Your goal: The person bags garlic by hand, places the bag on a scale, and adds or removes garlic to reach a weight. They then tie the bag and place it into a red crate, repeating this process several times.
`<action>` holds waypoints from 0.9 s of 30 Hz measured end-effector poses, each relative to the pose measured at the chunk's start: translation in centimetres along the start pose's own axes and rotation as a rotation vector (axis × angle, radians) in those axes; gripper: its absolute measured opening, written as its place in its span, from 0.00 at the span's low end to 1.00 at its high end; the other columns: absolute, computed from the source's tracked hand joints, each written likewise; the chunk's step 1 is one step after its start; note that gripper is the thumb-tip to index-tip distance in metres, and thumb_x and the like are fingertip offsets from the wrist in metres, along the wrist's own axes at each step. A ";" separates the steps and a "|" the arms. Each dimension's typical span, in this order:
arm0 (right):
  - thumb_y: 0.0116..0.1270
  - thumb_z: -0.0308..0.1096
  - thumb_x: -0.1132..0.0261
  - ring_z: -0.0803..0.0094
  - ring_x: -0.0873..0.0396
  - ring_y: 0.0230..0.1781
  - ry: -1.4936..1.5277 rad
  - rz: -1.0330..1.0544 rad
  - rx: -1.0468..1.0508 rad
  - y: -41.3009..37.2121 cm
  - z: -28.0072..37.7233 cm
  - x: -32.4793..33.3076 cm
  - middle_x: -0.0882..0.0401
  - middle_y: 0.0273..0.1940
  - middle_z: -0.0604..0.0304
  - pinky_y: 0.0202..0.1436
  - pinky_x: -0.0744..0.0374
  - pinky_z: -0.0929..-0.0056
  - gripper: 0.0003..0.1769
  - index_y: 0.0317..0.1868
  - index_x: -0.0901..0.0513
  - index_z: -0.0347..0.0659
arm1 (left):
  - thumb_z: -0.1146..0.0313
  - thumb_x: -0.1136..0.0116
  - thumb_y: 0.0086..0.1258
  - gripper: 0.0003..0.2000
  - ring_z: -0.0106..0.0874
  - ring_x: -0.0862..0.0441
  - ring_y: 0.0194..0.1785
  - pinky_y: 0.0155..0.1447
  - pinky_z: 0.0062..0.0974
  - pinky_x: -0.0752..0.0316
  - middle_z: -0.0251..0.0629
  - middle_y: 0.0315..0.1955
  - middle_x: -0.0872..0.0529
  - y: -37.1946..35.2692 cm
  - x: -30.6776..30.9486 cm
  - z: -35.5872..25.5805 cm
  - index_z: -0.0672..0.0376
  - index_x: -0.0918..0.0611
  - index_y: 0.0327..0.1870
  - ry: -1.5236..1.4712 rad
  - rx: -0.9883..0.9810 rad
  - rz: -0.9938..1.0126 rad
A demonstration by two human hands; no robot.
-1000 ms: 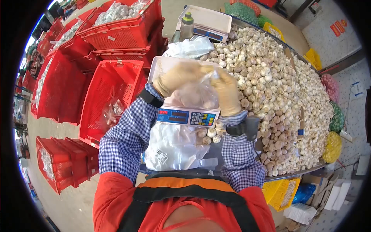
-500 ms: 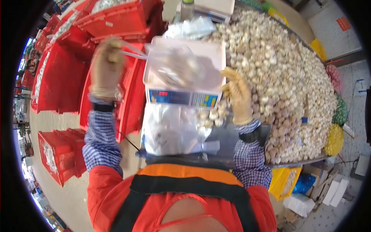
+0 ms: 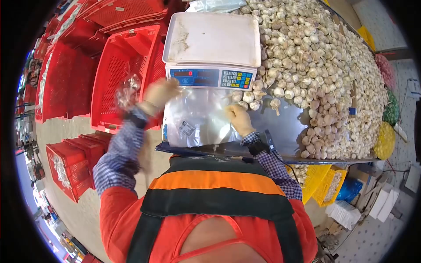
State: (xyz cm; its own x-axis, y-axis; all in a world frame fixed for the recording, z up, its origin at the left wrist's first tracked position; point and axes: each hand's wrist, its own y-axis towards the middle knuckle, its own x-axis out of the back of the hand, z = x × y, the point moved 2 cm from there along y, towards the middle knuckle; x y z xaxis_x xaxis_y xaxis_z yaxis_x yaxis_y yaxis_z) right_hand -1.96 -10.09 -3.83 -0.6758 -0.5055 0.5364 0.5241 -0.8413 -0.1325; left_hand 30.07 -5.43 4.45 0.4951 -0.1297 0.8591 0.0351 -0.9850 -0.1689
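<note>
My left hand, gloved and blurred by motion, is between the red crate and the plastic bags; its fingers are smeared. My right hand, also gloved, touches the right side of the stack of clear plastic bags with its fingers pressed together. Behind the bags stands a white scale with a bare, stained tray and a red 0 on its display. Inside the red crate to the left lies a clear bag with something in it, blurred. Loose garlic bulbs lie beside the scale.
A large heap of garlic covers the right of the metal table. More red crates stand at the left, some on the floor. Yellow crates and a blue bag are below the table at the right.
The filled bag has left the scale tray, and a bag now lies in the red crate. The display went from 280 to 0. Both hands moved toward the plastic bags.
</note>
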 end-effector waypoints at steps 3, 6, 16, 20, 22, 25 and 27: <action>0.59 0.28 0.40 0.60 0.21 0.41 -0.007 -0.067 0.023 -0.8 0.4 -0.6 0.21 0.39 0.51 0.44 0.24 0.66 0.07 0.38 0.19 0.38 | 0.56 0.38 0.63 0.14 0.36 0.19 0.38 0.42 0.36 0.26 0.43 0.32 0.17 -1.3 -11.2 -7.9 0.60 0.19 0.34 0.386 -0.261 0.115; 0.56 0.26 0.38 0.59 0.22 0.38 -0.131 -0.011 0.112 -0.6 -0.1 -0.9 0.22 0.38 0.53 0.42 0.25 0.67 0.03 0.32 0.19 0.38 | 0.57 0.41 0.63 0.13 0.35 0.21 0.32 0.38 0.35 0.30 0.39 0.23 0.19 -1.7 -12.5 -7.3 0.57 0.20 0.27 0.701 -0.514 0.146; 0.60 0.38 0.36 0.56 0.24 0.38 -0.143 -0.099 0.068 -0.3 0.4 -1.3 0.22 0.35 0.53 0.44 0.26 0.63 0.11 0.30 0.17 0.37 | 0.56 0.43 0.64 0.11 0.34 0.22 0.32 0.58 0.39 0.33 0.33 0.22 0.19 -4.8 -7.0 -4.6 0.49 0.19 0.25 0.510 -0.473 0.215; 0.67 0.42 0.39 0.56 0.21 0.36 -0.320 -0.024 -0.011 -0.5 5.4 0.5 0.20 0.34 0.52 0.45 0.25 0.62 0.17 0.32 0.16 0.34 | 0.54 0.44 0.64 0.10 0.31 0.24 0.37 0.64 0.47 0.35 0.30 0.25 0.24 -4.9 -6.8 -4.6 0.48 0.21 0.30 0.558 -0.575 0.032; 0.68 0.44 0.40 0.60 0.21 0.36 -0.316 0.054 -0.114 -0.6 5.4 0.7 0.18 0.34 0.53 0.44 0.25 0.65 0.20 0.32 0.17 0.31 | 0.54 0.45 0.65 0.11 0.32 0.24 0.37 0.64 0.47 0.35 0.30 0.25 0.24 -4.7 -7.2 -5.0 0.49 0.23 0.29 0.474 -0.636 -0.040; 0.68 0.43 0.38 0.72 0.20 0.37 0.374 0.348 -0.220 -0.3 4.2 -0.2 0.16 0.36 0.59 0.43 0.24 0.71 0.19 0.38 0.16 0.31 | 0.53 0.42 0.63 0.11 0.33 0.24 0.39 0.64 0.48 0.35 0.30 0.26 0.23 -4.6 -7.0 -5.7 0.50 0.22 0.30 0.487 -0.641 -0.041; 0.67 0.40 0.36 0.80 0.23 0.38 0.775 0.170 -0.276 -0.8 4.7 0.5 0.17 0.39 0.63 0.43 0.25 0.78 0.17 0.44 0.16 0.32 | 0.52 0.40 0.61 0.12 0.33 0.23 0.40 0.63 0.49 0.35 0.31 0.28 0.21 -4.7 -6.2 -6.8 0.51 0.21 0.32 0.503 -0.623 -0.010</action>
State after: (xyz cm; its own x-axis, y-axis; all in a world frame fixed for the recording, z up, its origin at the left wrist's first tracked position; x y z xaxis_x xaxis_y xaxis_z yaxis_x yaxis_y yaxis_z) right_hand -0.27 -8.81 0.44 -0.8170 -0.5328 -0.2205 0.5730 -0.7076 -0.4134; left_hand 20.92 -0.81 3.18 0.0410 -0.0102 0.9991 -0.5273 -0.8496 0.0129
